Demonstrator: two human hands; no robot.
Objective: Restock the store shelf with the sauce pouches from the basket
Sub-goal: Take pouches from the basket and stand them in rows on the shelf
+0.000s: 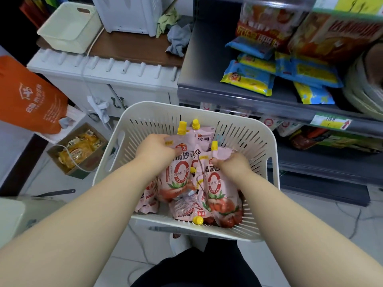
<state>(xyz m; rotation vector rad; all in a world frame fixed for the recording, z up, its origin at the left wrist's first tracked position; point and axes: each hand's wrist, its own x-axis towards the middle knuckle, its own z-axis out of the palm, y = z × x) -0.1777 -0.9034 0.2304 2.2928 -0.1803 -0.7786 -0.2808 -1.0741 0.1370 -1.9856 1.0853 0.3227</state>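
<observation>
A cream slotted basket sits below me, holding several pink tomato sauce pouches with yellow caps. My left hand grips the upper left edge of one upright pouch. My right hand is closed on the top of a second pouch beside it. More pouches lie underneath, one with its cap toward me. The grey store shelf stands just beyond the basket to the right.
Blue and yellow snack bags lie on the upper shelf, with red packs above. A white cabinet stands at left with a cream bin. An orange bag and a cardboard box of packets sit lower left.
</observation>
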